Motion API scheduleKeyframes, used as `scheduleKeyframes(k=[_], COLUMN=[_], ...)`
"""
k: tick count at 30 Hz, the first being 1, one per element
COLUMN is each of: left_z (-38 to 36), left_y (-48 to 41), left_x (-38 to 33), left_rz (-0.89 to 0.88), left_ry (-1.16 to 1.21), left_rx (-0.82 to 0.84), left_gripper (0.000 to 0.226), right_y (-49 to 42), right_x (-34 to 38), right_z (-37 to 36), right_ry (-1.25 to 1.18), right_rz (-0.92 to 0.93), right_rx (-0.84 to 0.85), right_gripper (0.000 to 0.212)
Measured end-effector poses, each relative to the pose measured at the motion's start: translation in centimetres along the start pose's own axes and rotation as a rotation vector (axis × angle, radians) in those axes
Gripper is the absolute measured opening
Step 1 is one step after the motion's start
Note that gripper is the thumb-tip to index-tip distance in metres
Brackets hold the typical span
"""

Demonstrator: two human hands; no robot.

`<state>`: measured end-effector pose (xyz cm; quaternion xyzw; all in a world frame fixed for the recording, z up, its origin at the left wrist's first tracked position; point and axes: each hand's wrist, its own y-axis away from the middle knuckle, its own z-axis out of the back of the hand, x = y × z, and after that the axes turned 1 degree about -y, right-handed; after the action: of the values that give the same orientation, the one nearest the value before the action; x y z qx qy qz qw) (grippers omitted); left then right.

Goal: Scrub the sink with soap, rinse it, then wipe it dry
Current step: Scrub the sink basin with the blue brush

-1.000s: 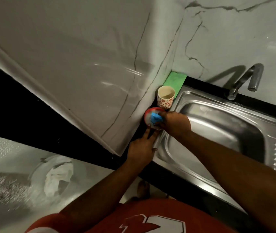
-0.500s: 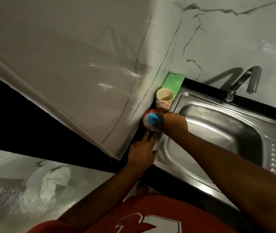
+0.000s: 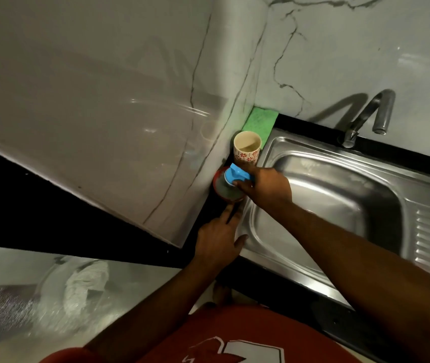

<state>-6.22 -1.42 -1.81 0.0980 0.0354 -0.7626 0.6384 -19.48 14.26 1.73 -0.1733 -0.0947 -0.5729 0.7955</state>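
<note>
A stainless steel sink (image 3: 339, 205) with a ribbed drainboard fills the right side. At its left rim stands a round red soap tub (image 3: 221, 191). My right hand (image 3: 263, 183) grips a scrubber with a blue handle (image 3: 237, 175) and presses it into the tub. My left hand (image 3: 219, 239) rests on the dark counter and the sink's left rim just in front of the tub, fingers straight and pointing at it. A green sponge (image 3: 261, 120) lies in the corner behind the sink.
A patterned cup (image 3: 246, 148) stands between the sponge and the soap tub. The tap (image 3: 365, 116) rises at the back of the sink. Marble wall panels close in the left and back. A plastic-covered surface with crumpled white material (image 3: 85, 281) lies at lower left.
My right hand has turned the scrubber in the soap tub, so more of the blue handle shows. My left hand stays on the rim, fingers slightly closer together.
</note>
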Motion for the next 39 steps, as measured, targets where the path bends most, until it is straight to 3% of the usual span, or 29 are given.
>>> scheduleKeyframes(k=[3, 7, 10, 14, 18, 24, 30, 32, 36, 39], left_z=[-0.6, -1.4, -2.3, -3.5, -5.0, -6.1, -6.6, -6.7, -6.7, -6.3], left_y=[-0.4, -2.2, -4.4, -7.0, -7.7, -8.2, -8.0, -8.1, -8.0, -8.1], left_x=[-0.5, -1.5, -1.7, -1.8, -2.1, -1.8, -1.6, -1.6, -1.8, -1.9], left_rz=[-0.116, -0.240, -0.307, -0.371, -0.435, -0.363, -0.375, -0.373, -0.367, -0.370], left_ry=[0.023, 0.068, 0.071, 0.112, 0.153, 0.219, 0.234, 0.238, 0.228, 0.230], left_rx=[-0.066, -0.002, 0.022, 0.042, 0.078, 0.055, 0.051, 0.044, 0.054, 0.065], left_gripper=[0.064, 0.062, 0.061, 0.056, 0.059, 0.068, 0.068, 0.069, 0.070, 0.070], right_y=[0.0, 0.5, 1.8, 5.3, 9.2, 11.8, 11.0, 9.3, 4.3, 5.5], right_x=[-0.2, -1.3, -3.9, -9.7, -14.7, -16.5, -15.6, -16.4, -19.3, -19.3], right_z=[0.4, 0.9, 1.6, 1.5, -1.4, -5.9, -9.3, -9.9, -9.8, -10.1], right_ry=[-0.209, -0.713, -0.835, -0.631, -0.345, -0.111, 0.144, 0.196, 0.133, 0.111], right_rz=[-0.142, -0.319, -0.386, -0.608, -0.680, -0.497, -0.075, -0.060, -0.344, -0.273], right_rx=[-0.002, -0.019, -0.055, -0.021, 0.263, 0.512, 0.765, 0.760, 0.589, 0.642], right_gripper=[0.059, 0.045, 0.037, 0.044, 0.054, 0.050, 0.047, 0.046, 0.047, 0.049])
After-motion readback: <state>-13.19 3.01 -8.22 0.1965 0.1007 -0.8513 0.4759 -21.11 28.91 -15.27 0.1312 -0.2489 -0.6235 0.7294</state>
